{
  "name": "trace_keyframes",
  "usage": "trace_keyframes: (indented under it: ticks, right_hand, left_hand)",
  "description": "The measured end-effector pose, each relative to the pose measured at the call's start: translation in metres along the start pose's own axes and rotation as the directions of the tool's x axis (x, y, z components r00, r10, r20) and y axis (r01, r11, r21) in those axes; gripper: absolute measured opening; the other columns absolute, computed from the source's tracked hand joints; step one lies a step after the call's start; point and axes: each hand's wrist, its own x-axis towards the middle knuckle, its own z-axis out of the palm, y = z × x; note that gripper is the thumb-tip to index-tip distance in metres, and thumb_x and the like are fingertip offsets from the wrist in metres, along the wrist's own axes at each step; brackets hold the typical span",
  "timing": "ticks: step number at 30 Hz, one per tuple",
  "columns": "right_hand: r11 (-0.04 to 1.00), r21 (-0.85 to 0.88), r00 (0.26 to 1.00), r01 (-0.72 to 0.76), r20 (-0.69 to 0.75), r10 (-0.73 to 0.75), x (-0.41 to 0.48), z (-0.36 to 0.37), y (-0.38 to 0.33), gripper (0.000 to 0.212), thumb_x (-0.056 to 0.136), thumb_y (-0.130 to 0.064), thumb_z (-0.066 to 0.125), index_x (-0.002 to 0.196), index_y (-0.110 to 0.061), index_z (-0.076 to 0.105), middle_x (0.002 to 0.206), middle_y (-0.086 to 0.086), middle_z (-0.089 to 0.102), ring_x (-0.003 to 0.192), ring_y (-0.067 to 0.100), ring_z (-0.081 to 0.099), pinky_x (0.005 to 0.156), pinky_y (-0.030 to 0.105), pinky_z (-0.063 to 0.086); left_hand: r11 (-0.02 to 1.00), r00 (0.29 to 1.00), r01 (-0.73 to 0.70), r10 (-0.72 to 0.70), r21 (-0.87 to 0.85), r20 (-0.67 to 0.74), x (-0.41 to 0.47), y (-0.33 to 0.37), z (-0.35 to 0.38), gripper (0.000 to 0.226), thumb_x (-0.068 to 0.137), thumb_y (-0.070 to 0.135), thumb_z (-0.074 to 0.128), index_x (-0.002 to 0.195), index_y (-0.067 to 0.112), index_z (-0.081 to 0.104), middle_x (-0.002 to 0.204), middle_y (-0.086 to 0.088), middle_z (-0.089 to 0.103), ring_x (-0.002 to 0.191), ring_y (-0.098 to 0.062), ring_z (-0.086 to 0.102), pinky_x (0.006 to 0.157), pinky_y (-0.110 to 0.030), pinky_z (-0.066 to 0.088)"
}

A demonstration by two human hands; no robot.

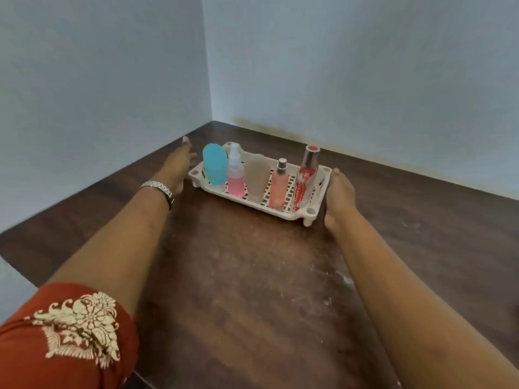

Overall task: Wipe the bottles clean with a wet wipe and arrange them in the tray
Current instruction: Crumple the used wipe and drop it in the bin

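Pale blue-grey walls (337, 66) are meeting in a corner behind a dark brown wood-grain table (247, 279), and a cream slatted plastic tray (310, 211) is standing on it near that corner.

Far to the left of the tray, a red-orange sleeve with cream floral embroidery (70, 329) is covering the upper arm, and a silver metal wristband (157, 188) is circling the wrist. The left hand (179, 162) is reaching just past the tray's left end. It is blurred, with its fingers stretched out fairly straight and nothing in them. Whether it is touching the tray's end is not something I can tell.

Five bottles are standing upright in a row inside the tray:
- At the left end, a rounded turquoise squeeze bottle (214, 167) is standing.
- Next to it, a clear spray bottle of pink liquid with a white nozzle (235, 176) is standing.
- In the middle, a frosted beige squeeze bottle (255, 175) is standing.
- Right of that, a small pink bottle with a silver sprayer (278, 188) is standing.
- At the right end, a tall red-and-white patterned bottle with a silver cap (306, 175) is standing.

The right hand (339, 199) is pressing against the tray's right end wall, its fingers lying close together and nearly straight along it, the thumb down by the near right foot. In front of the tray, whitish dusty smears (323, 299) are showing on the table.
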Motion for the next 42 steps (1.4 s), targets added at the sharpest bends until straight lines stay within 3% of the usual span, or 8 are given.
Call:
trace_keyframes:
  ticks: [2,5,10,14,17,25,33,42]
  right_hand:
    - [0.999,-0.017,0.999,-0.033,-0.007,0.033,0.005,0.003,0.001,0.072,0.071,-0.065,0.039,0.13,-0.027,0.049,0.134,0.002,0.054,0.12,0.024,0.053,0.1,0.047,0.043]
    - [0.996,-0.021,0.996,-0.087,0.003,0.087,-0.02,0.013,-0.017,0.04,0.095,-0.047,0.035,0.121,-0.025,0.055,0.118,0.005,0.063,0.104,0.023,0.061,0.092,0.045,0.05]
    - [0.978,-0.101,0.982,-0.182,-0.062,0.177,-0.026,0.017,-0.019,0.041,0.098,-0.031,0.04,0.139,-0.033,0.037,0.127,0.0,0.058,0.104,0.025,0.062,0.075,0.045,0.056]
    - [0.971,-0.115,0.972,-0.208,-0.133,0.192,-0.024,0.002,-0.023,0.034,0.096,-0.044,0.038,0.127,-0.036,0.051,0.114,0.001,0.066,0.096,0.023,0.066,0.071,0.052,0.057]
    - [0.959,-0.159,0.963,-0.234,-0.173,0.206,-0.031,-0.02,-0.038,0.033,0.097,-0.047,0.035,0.12,-0.035,0.056,0.111,0.0,0.066,0.104,0.028,0.062,0.08,0.065,0.048]
    - [0.953,-0.238,0.942,-0.187,-0.319,0.105,-0.036,-0.111,-0.076,0.026,0.101,-0.028,0.037,0.102,-0.03,0.063,0.089,-0.008,0.069,0.087,0.018,0.063,0.075,0.042,0.051]
    - [0.949,-0.272,0.942,-0.163,-0.329,0.067,-0.039,-0.172,-0.094,0.017,0.097,-0.019,0.046,0.105,-0.023,0.061,0.093,-0.003,0.068,0.091,0.018,0.064,0.081,0.041,0.052]
    - [0.953,-0.271,0.957,-0.135,-0.285,0.054,-0.036,-0.194,-0.094,0.033,0.098,-0.011,0.041,0.127,-0.02,0.052,0.095,-0.004,0.06,0.086,0.013,0.056,0.077,0.037,0.045]
  left_hand:
    - [0.999,0.998,0.021,-0.023,0.031,0.057,-0.001,0.007,0.007,0.059,0.101,0.052,0.021,0.145,0.017,0.037,0.147,-0.006,0.043,0.133,-0.021,0.041,0.1,-0.034,0.035]
    - [0.994,0.989,0.093,-0.1,0.064,0.113,-0.002,0.018,0.013,0.062,0.098,0.06,0.023,0.137,0.021,0.05,0.139,-0.007,0.053,0.12,-0.023,0.055,0.102,-0.039,0.043]
    - [0.981,0.977,0.193,-0.195,0.037,0.084,-0.007,0.022,0.018,0.05,0.1,0.05,0.034,0.128,0.017,0.059,0.126,-0.006,0.061,0.104,-0.02,0.061,0.078,-0.029,0.05]
    - [0.959,0.96,0.276,-0.271,-0.063,0.075,-0.019,0.025,0.035,0.034,0.101,0.038,0.041,0.095,0.016,0.066,0.089,-0.004,0.069,0.078,-0.015,0.066,0.067,-0.026,0.053]
    - [0.946,0.946,0.311,-0.299,-0.091,0.124,-0.029,0.027,0.058,0.03,0.1,0.035,0.046,0.101,0.013,0.066,0.091,-0.007,0.071,0.077,-0.016,0.068,0.062,-0.025,0.055]
    - [0.933,0.908,0.35,-0.316,-0.083,0.274,-0.072,0.04,0.142,0.037,0.101,0.041,0.041,0.092,0.015,0.065,0.084,-0.005,0.071,0.07,-0.016,0.067,0.06,-0.027,0.054]
    - [0.924,0.894,0.373,-0.334,-0.082,0.299,-0.111,0.051,0.193,0.033,0.101,0.041,0.037,0.092,0.023,0.063,0.096,-0.008,0.07,0.08,-0.019,0.066,0.072,-0.032,0.054]
    - [0.922,0.9,0.376,-0.341,-0.089,0.271,-0.126,0.04,0.211,0.032,0.102,0.041,0.035,0.096,0.024,0.061,0.089,-0.001,0.069,0.077,-0.014,0.065,0.064,-0.025,0.054]
